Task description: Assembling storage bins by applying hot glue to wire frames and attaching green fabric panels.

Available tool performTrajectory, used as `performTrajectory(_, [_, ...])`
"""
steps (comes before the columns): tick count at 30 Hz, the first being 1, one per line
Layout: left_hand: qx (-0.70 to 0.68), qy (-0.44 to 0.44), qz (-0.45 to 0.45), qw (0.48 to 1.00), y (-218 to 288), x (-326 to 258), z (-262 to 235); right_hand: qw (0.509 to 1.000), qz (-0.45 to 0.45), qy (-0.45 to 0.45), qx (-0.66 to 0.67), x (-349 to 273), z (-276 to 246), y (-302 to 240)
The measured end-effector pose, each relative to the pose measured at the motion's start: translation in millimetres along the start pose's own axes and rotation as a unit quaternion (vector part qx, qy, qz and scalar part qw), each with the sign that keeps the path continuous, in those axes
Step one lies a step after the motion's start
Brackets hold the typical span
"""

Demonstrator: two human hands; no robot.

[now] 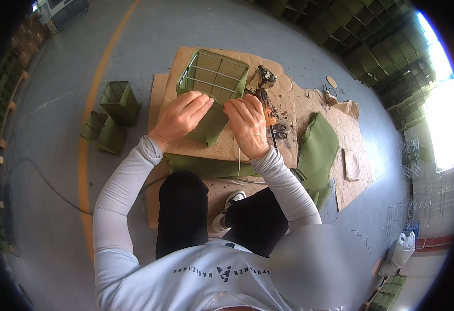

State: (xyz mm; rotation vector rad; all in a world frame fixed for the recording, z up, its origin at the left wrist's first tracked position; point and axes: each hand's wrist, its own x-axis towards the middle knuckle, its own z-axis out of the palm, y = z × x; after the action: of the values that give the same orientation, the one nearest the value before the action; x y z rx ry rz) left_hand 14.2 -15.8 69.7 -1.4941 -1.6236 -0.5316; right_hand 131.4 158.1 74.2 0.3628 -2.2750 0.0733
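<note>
A box with a metal wire frame and green fabric (209, 125) sits on a cardboard sheet in front of me, its wire-crossed opening (214, 78) facing up. My left hand (184, 116) is closed, fingers pinched on the fabric at the near rim. Just across from it, my right hand (247, 124) is closed too, its fingertips at the near right corner of the same fabric. Both hands partly hide the edge between them. Right of my right hand lie an orange-and-black tool (270, 118) with a cord and dark-handled scissors (281, 131).
Blackened, crusty residue (266, 78) lies on the cardboard (185, 58). Two green fabric boxes (121, 102) stand on the floor at left. Flat green fabric pieces (317, 150) lie at right. Stacked green boxes (367, 57) fill the far right. A cable (56, 191) crosses the floor.
</note>
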Motion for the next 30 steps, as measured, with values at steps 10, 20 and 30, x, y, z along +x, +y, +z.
performTrajectory(10, [-0.251,-0.258,-0.030,0.932,-37.0,39.2,6.1,0.972,-0.071,-0.196,0.108,34.2,-17.5,30.2])
performTrajectory(20, [-0.168,-0.002,-0.116,0.979,-13.1,17.2,-22.5,0.998,0.062,0.005,0.009,1.5,12.9,-20.7])
performTrajectory(30, [-0.083,-0.109,-0.047,0.990,-27.5,8.0,-12.4,0.994,0.072,-0.072,0.039,12.8,18.2,-14.0])
